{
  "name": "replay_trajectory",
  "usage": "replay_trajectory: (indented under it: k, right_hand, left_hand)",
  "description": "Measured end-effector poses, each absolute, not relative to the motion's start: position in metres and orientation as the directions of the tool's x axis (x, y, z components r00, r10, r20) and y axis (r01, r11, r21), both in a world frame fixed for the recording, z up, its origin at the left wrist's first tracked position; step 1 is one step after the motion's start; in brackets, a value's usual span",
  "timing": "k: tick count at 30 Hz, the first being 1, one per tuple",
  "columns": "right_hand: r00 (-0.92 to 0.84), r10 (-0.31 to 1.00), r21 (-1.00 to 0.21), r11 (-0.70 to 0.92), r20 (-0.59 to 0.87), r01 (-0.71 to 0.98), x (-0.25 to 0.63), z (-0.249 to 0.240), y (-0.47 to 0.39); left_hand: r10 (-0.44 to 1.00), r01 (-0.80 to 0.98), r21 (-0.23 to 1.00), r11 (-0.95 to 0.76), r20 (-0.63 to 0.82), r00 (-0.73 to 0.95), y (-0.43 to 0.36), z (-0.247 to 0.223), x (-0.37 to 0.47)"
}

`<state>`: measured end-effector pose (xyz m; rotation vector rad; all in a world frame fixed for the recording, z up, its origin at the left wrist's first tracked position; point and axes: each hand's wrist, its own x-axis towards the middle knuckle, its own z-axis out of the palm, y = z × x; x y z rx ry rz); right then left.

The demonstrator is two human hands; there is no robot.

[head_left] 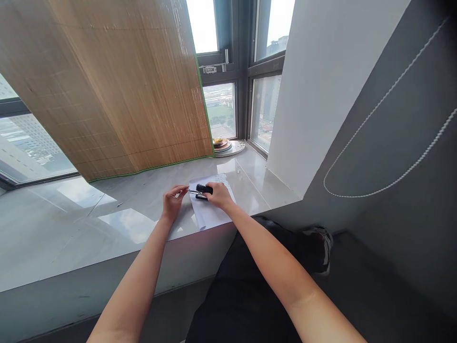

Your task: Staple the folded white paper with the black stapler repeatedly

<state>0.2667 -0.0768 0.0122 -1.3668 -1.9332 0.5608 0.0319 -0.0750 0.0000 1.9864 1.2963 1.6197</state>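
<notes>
My right hand [218,194] is closed around a black stapler [203,188], which is spread apart so that its shiny metal part shows between the upper and lower halves. The fingers of my left hand [173,200] are pinched together at the outer end of that metal part. What lies between those fingertips is too small to make out. Beneath the stapler, white sheets of paper [210,216] lie on the glossy window sill [135,195], with one near corner curling up. Small pale bits [223,179] are at the paper's far edge, unclear in kind.
A bamboo blind [135,90] hangs down to the sill on the left. Stacked plates [223,146] stand in the window corner. The white wall [321,81] rises on the right, with a looped bead chain [376,107] beyond it. My shoe [323,250] is below the sill.
</notes>
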Motion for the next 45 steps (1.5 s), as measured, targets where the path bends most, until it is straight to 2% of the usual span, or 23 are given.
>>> replay_trajectory:
  k: [4, 9, 16, 25, 37, 45]
  right_hand:
    - [-0.251, 0.910, -0.709, 0.413, 0.329, 0.571, 0.267, 0.009, -0.075]
    - [-0.269, 0.899, -0.756, 0.437, 0.346, 0.488, 0.267, 0.007, -0.074]
    - [-0.276, 0.905, -0.820, 0.415, 0.325, 0.395, 0.273, 0.010, -0.072]
    - [-0.291, 0.901, -0.857, 0.408, 0.322, 0.316, 0.277, 0.012, -0.070]
    - [-0.306, 0.890, -0.848, 0.430, 0.339, 0.310, 0.275, 0.007, -0.067]
    - [-0.350, 0.874, -0.867, 0.434, 0.338, 0.247, 0.287, 0.007, -0.060]
  left_hand:
    - [0.795, 0.419, 0.707, -0.570, 0.603, 0.063, -0.074, -0.001, 0.032]
    - [0.866, 0.241, 0.832, -0.499, 0.481, 0.134, -0.073, -0.005, 0.029]
    - [0.879, 0.192, 0.862, -0.469, 0.435, 0.197, -0.076, -0.004, 0.029]
    - [0.854, 0.236, 0.822, -0.519, 0.484, 0.191, -0.075, -0.006, 0.028]
    - [0.858, 0.241, 0.826, -0.510, 0.470, 0.208, -0.075, -0.007, 0.028]
    - [0.826, 0.331, 0.758, -0.562, 0.494, 0.271, -0.078, -0.003, 0.028]
